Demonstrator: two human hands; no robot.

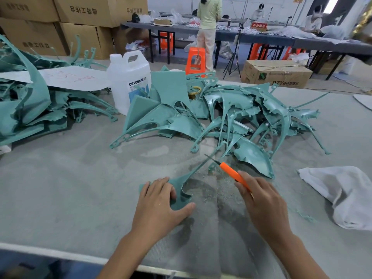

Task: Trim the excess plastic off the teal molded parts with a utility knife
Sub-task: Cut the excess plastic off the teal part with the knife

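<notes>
A teal molded part [182, 183] lies flat on the grey table [70, 188], its thin arm running up and to the right. My left hand [161, 206] presses down on its wide end, fingers curled over it. My right hand [259, 200] grips an orange utility knife [233, 175]. The knife's blade points up-left and meets the thin arm of the part near the pile's front edge. A big heap of teal parts [231, 117] sits just behind. A second heap [26, 109] lies at the far left.
A white plastic jug [128, 81] stands between the heaps. A white cloth [340, 194] lies at the right. Teal shavings litter the table around the part. Cardboard boxes [60, 23] are stacked behind. People work at tables in the background, beside orange stools [196, 61].
</notes>
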